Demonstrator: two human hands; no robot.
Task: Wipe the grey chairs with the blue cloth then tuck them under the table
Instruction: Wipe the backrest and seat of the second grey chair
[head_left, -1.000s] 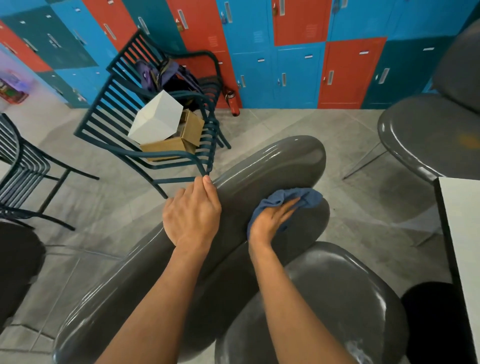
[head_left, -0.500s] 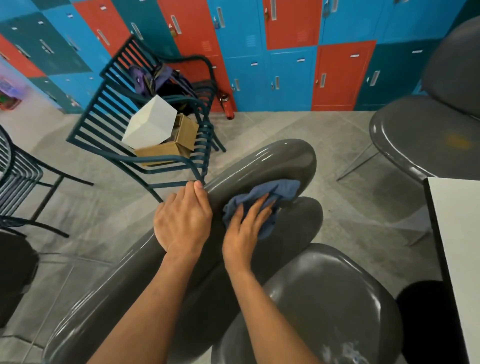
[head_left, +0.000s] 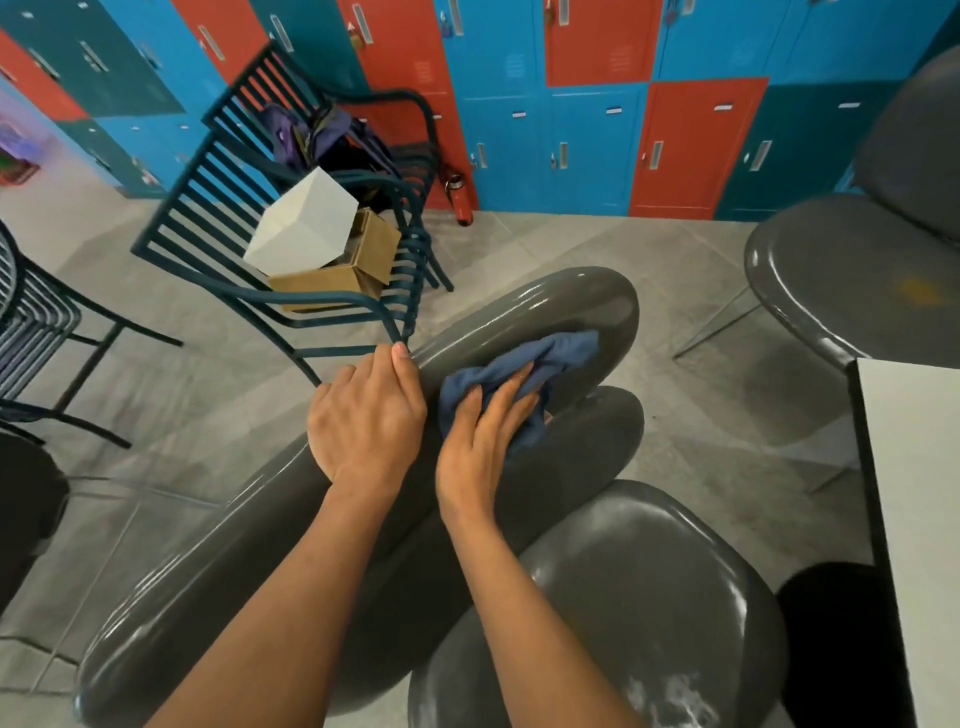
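Lockers (head_left: 597, 145) in red, blue & teal backed the room beyond our hands, w/ grey floor below. Our left hand (head_left: 363, 421) gripped the top edge of the grey chair (head_left: 519, 322) backrest, fingers curled over it, steadying it. Just right of it, our right hand (head_left: 483, 431) pressed the blue cloth (head_left: 524, 364) flat on the backrest w/ fingers extended; the cloth bunched ahead of the fingertips. To wipe well, we judged: keep the left grip firm, run long overlapping passes along the curve, then do the seat (head_left: 623, 597) nearer us, which looked smudged. A second grey chair (head_left: 857, 280) & the table (head_left: 914, 467) sat far right of the right hand; tucking not yet begun.
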